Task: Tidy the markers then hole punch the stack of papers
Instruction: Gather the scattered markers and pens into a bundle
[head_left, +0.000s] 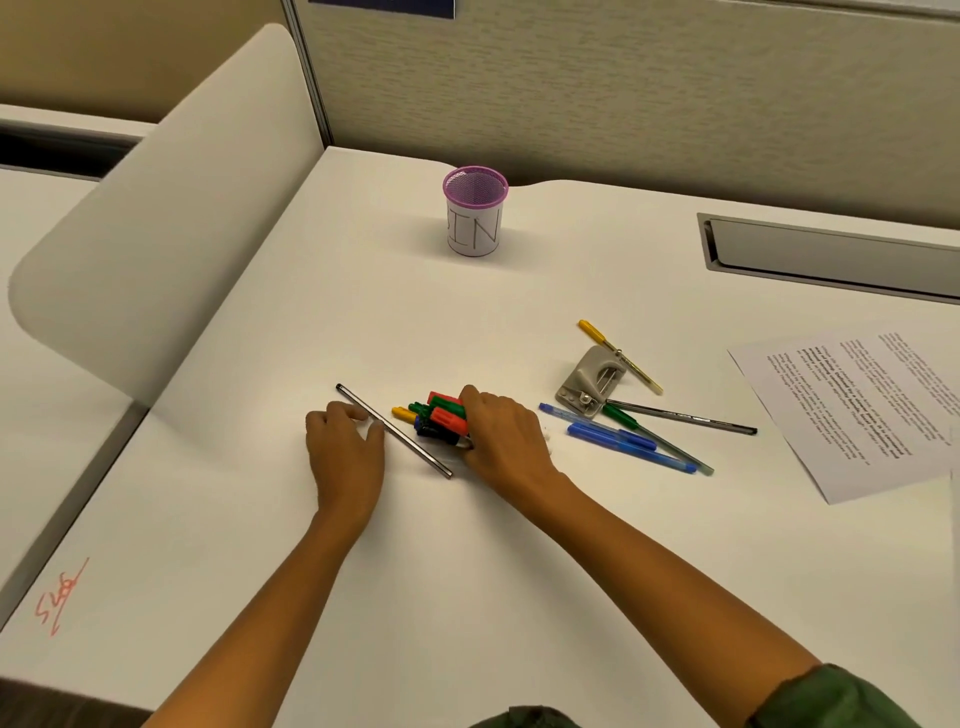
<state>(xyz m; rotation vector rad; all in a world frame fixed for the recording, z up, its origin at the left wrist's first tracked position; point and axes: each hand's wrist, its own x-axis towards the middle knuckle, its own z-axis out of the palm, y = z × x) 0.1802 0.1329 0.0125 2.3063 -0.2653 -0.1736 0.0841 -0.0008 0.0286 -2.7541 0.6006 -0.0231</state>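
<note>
My right hand (501, 434) is closed around a bundle of markers (439, 415) with red, green, black and yellow caps, low on the white desk. A thin grey pen (395, 431) lies diagonally between my hands. My left hand (343, 447) rests on the desk with its fingertips touching that pen. A grey hole punch (589, 382) sits right of the bundle. The stack of papers (852, 410) lies at the right edge. A purple mesh cup (475, 210) with a white label stands empty at the back.
Loose pens lie around the punch: a yellow one (621, 356), a dark grey one (680, 417), a green one (657, 439) and two blue ones (618, 439). A grey cable slot (831, 257) is at the back right. A curved white divider (156, 223) rises on the left.
</note>
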